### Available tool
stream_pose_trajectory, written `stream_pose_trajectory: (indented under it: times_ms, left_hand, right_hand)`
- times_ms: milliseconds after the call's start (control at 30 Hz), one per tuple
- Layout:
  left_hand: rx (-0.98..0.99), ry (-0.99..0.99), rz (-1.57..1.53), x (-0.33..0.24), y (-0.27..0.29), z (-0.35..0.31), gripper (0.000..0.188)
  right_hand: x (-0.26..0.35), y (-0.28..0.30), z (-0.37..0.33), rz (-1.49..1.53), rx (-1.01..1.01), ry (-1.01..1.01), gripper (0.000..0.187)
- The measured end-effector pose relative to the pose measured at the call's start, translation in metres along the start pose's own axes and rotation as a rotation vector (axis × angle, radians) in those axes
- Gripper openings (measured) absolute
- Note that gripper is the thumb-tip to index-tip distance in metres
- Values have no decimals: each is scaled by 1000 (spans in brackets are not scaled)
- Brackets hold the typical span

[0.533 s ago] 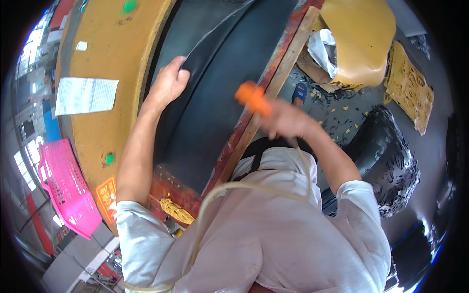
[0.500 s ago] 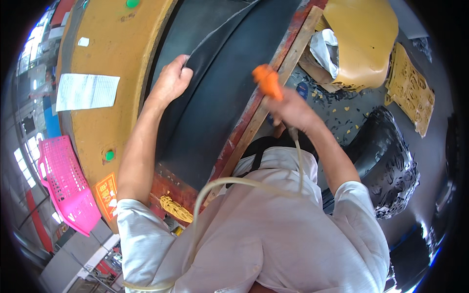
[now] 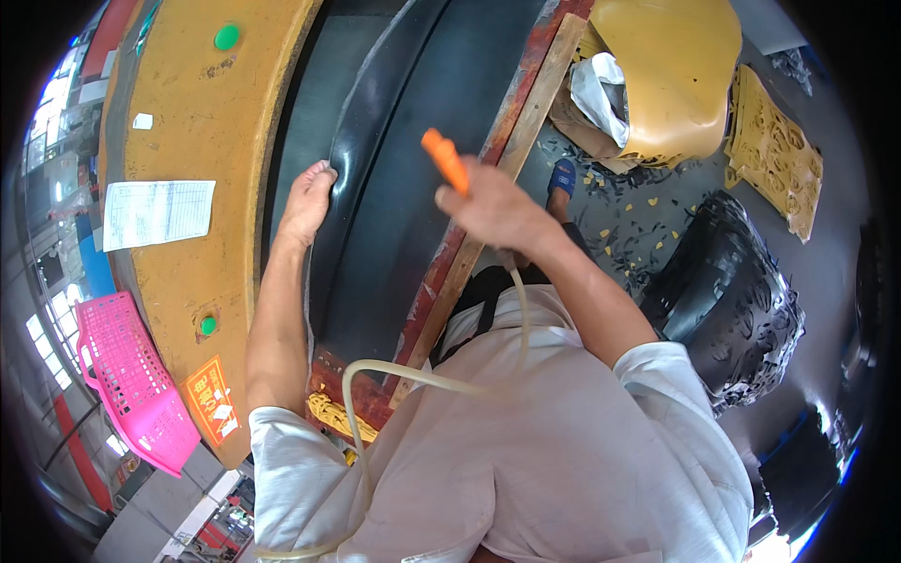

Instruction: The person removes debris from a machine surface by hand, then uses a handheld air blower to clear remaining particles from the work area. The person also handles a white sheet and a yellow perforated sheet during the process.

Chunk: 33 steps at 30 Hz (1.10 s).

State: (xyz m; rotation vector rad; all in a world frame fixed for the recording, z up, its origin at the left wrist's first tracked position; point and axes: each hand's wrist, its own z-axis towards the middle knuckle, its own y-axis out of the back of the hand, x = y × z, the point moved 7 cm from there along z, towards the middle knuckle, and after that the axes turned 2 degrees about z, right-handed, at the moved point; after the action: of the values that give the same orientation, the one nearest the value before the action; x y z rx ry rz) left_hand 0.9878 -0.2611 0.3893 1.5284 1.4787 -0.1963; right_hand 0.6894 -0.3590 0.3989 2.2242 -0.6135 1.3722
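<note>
A dark, smooth, flexible sheet [image 3: 413,159] lies lengthwise in front of me, its left edge lifted and curling. My left hand [image 3: 308,202] is closed, pinching that edge between thumb and fingers. Above the sheet's right part, my right hand [image 3: 502,206] grips an orange air gun [image 3: 446,161], slightly blurred by motion. The gun's nozzle end is apart from the sheet. A pale hose [image 3: 413,372] runs from below my right hand across my shirt. Most of the gun's handle is hidden by my fingers.
A yellow machine beam [image 3: 206,103] with a taped paper [image 3: 160,214] stands left, a pink basket [image 3: 131,375] beyond it. A wooden strip [image 3: 526,131] edges the bench. Rolled yellow sheet [image 3: 666,75], black perforated sheets [image 3: 723,291] and scraps lie on the floor at right.
Both hands have moved left, the left one also lower in the picture. The sheet's raised edge has come back with it. The air gun now sits over the sheet.
</note>
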Motion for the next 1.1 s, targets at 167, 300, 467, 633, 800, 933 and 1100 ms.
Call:
stream_pose_trajectory:
  times_ms: [167,300,467,633,800,933,1100]
  left_hand:
    - [42,64,-193,15,13,10,35]
    - [84,151,-224,30,22,21,57]
    - [75,162,-169,42,35,33,80]
    - [141,120,-170,47,27,33,75]
    - [142,104,-197,45,23,30,55]
    - [151,56,-109,42,15,24,47]
    - [52,-117,320,36,6,11,58]
  right_hand:
    - [23,-20,17,26,-48,-82,54]
    - [41,-113,-40,-72,595,-94,60]
    - [17,-88,-29,161,483,-183,48]
    - [25,-88,-33,90,577,19,42]
    - [19,-92,-38,76,370,-59,44]
    - [25,-98,-36,43,505,106,37]
    - [12,-95,-37,121,526,-113,36]
